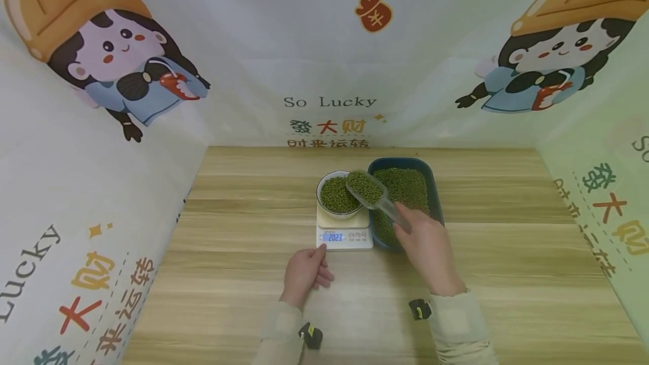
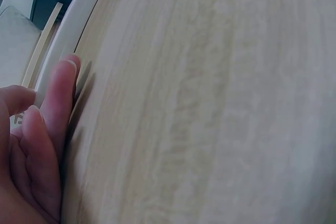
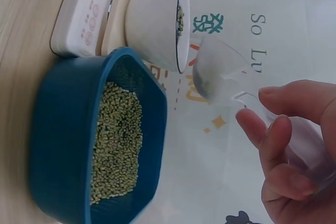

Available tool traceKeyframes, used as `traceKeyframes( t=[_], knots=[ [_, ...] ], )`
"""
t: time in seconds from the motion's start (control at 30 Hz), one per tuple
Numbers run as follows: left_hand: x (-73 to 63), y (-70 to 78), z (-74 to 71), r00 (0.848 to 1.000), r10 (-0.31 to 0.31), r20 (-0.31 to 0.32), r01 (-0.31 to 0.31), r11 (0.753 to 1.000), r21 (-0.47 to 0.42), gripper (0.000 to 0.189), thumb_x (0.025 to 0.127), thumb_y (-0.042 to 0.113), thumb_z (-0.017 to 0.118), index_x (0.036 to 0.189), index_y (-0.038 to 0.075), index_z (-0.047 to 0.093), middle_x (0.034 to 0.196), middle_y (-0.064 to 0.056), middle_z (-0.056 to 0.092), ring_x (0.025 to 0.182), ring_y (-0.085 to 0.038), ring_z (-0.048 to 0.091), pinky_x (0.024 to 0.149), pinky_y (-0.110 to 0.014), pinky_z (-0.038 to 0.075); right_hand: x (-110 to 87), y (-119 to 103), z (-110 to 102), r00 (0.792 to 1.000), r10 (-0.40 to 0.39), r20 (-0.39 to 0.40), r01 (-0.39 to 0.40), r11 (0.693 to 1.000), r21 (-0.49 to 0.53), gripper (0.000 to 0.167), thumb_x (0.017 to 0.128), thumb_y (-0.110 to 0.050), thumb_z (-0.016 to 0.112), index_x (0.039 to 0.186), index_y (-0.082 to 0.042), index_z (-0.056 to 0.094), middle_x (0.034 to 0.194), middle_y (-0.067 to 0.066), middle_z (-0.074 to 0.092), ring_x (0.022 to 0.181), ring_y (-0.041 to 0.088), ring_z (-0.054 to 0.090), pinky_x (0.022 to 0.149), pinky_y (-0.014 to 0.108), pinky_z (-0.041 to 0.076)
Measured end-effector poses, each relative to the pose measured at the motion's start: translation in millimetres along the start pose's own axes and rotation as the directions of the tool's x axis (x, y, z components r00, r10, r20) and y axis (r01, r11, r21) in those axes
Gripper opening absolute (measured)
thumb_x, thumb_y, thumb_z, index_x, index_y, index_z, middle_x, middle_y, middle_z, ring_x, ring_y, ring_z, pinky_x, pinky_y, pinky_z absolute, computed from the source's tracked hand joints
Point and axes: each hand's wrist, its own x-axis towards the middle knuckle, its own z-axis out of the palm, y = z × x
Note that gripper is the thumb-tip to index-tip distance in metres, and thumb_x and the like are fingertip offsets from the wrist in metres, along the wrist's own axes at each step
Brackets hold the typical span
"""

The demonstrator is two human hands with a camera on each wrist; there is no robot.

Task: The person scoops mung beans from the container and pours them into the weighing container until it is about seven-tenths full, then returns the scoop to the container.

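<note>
My right hand (image 1: 428, 246) grips the handle of a clear plastic scoop (image 1: 366, 189) loaded with green mung beans. The scoop's tip is over the right rim of a white, dark-rimmed bowl (image 1: 338, 196), which holds more beans. Under the bowl is a white kitchen scale (image 1: 347, 241), its lit display showing digits like 2023. My left hand (image 1: 305, 275) touches the scale's front edge with a fingertip, the other fingers loosely bent, as the left wrist view also shows. In the right wrist view the scoop (image 3: 218, 72) is tilted beside the bowl's rim, held between thumb and fingers.
A deep blue bin (image 3: 63, 140) of mung beans (image 3: 118, 145) stands right beside the scale, below my right hand. The wooden tabletop (image 1: 243, 201) ends at printed cloth walls (image 1: 253, 44) at the back and both sides.
</note>
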Motion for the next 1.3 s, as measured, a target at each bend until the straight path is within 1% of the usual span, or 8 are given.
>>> traceKeyframes(
  t=[0.23,0.37,0.6,0.77,0.87,0.93,1.1,1.3],
  knots=[
    [-0.6,0.7,0.0,1.000,0.005,0.006,-0.005,1.000,-0.015,0.056,0.086,0.058,0.041,0.074,0.006,0.058,0.060,-0.005,0.064,0.050,-0.020,0.062,0.041,-0.029,0.048,1.1,-4,-4,1.000,-0.027,0.003,0.027,0.999,-0.022,0.039,0.077,-0.012,0.068,0.115,-0.005,0.059,0.090,0.014,0.065,0.047,0.011,0.046,0.040,0.023,0.036],
    [-0.4,0.9,0.0,1.000,0.011,0.006,-0.011,1.000,-0.015,0.056,0.086,0.058,0.041,0.074,0.006,0.058,0.060,-0.005,0.064,0.050,-0.020,0.062,0.041,-0.028,0.048,1.5,-4,-6,1.000,-0.027,0.005,0.027,0.999,-0.030,0.040,0.077,-0.012,0.068,0.115,-0.005,0.059,0.089,0.013,0.065,0.044,0.009,0.042,0.038,0.021,0.034],
    [-0.9,0.6,1.6,1.000,0.021,0.004,-0.021,1.000,-0.015,0.056,0.086,0.058,0.041,0.074,0.006,0.058,0.059,-0.004,0.064,0.049,-0.019,0.062,0.041,-0.028,0.048,0.9,-4,-9,1.000,-0.025,0.014,0.026,0.998,-0.059,0.040,0.077,-0.012,0.068,0.116,-0.008,0.059,0.092,0.013,0.065,0.045,0.010,0.042,0.038,0.021,0.033],
    [-0.9,0.8,0.6,1.000,0.019,0.007,-0.019,0.999,-0.026,0.055,0.087,0.056,0.041,0.075,0.005,0.058,0.061,-0.005,0.064,0.050,-0.020,0.062,0.043,-0.030,0.048,1.4,-6,-13,0.999,-0.034,0.014,0.035,0.998,-0.058,0.041,0.077,-0.013,0.068,0.116,-0.008,0.058,0.093,0.012,0.065,0.047,0.008,0.042,0.038,0.020,0.034],
    [-0.7,1.0,-0.3,1.000,0.013,0.003,-0.013,1.000,-0.026,0.055,0.087,0.057,0.041,0.075,0.006,0.058,0.061,-0.005,0.064,0.051,-0.020,0.062,0.043,-0.029,0.049,2.6,-7,-15,0.999,-0.045,0.009,0.045,0.998,-0.052,0.041,0.078,-0.013,0.068,0.117,-0.008,0.057,0.094,0.012,0.065,0.045,0.007,0.040,0.036,0.019,0.033],
    [-0.6,0.5,-0.6,1.000,0.020,0.000,-0.020,0.999,-0.026,0.055,0.087,0.057,0.041,0.075,0.006,0.058,0.061,-0.005,0.064,0.050,-0.020,0.062,0.043,-0.030,0.049,3.4,-8,-16,0.999,-0.052,0.005,0.052,0.997,-0.048,0.042,0.078,-0.012,0.068,0.118,-0.008,0.057,0.095,0.012,0.065,0.043,0.006,0.039,0.035,0.018,0.032],
    [-1.2,0.5,-0.7,1.000,0.019,-0.003,-0.019,1.000,-0.024,0.055,0.087,0.056,0.041,0.075,0.006,0.058,0.060,-0.005,0.064,0.050,-0.020,0.062,0.042,-0.029,0.048,4.8,-10,-19,0.998,-0.062,0.004,0.062,0.996,-0.059,0.041,0.077,-0.011,0.069,0.117,-0.007,0.058,0.095,0.014,0.065,0.041,0.005,0.037,0.033,0.017,0.031],
    [-1.8,0.6,-0.1,1.000,0.015,0.003,-0.015,1.000,-0.017,0.053,0.087,0.055,0.041,0.074,0.006,0.058,0.060,-0.004,0.064,0.050,-0.019,0.062,0.042,-0.029,0.048,7.1,-12,-24,0.997,-0.073,0.001,0.073,0.994,-0.079,0.042,0.076,-0.010,0.069,0.116,-0.007,0.058,0.092,0.013,0.065,0.040,0.005,0.037,0.032,0.017,0.030]
  ],
)
